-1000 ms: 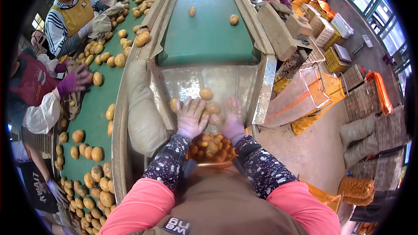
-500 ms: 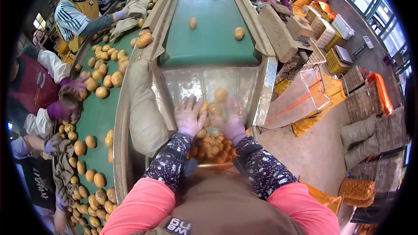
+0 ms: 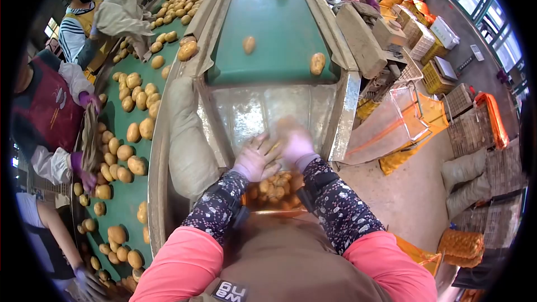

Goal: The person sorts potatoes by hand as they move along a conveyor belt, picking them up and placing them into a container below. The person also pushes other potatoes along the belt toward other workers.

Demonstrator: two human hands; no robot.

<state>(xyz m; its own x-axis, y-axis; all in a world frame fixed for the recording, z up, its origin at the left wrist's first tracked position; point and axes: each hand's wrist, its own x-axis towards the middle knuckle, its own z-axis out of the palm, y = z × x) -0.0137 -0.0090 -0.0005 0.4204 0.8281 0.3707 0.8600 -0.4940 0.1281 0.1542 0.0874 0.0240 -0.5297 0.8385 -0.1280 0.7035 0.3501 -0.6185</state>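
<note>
Both of my gloved hands are over the lower end of the metal chute (image 3: 240, 106), close together. My left hand (image 3: 258, 157) has its fingers spread and pointing to the right, towards the other hand. My right hand (image 3: 295, 142) is smeared by motion, and its fingers cannot be made out. A bit of yellow potato shows between the two hands. Just below them, many potatoes (image 3: 275, 188) lie in an orange net bag under the chute's lip. Above the chute, the green belt (image 3: 268, 33) carries a few potatoes, one (image 3: 317, 64) near its lower right corner.
A stuffed grey sack (image 3: 190, 140) lies along the chute's left side. Beyond it runs another green belt (image 3: 134, 190) with many potatoes and several co-workers. At right are a frame with an orange net (image 3: 414, 123), crates (image 3: 467, 123), and a co-worker at the top.
My hands have come closer together, and the potatoes between them have mostly gone from sight. Potatoes on the upper belt have moved down slightly. The co-workers at left have shifted their hands and cloths.
</note>
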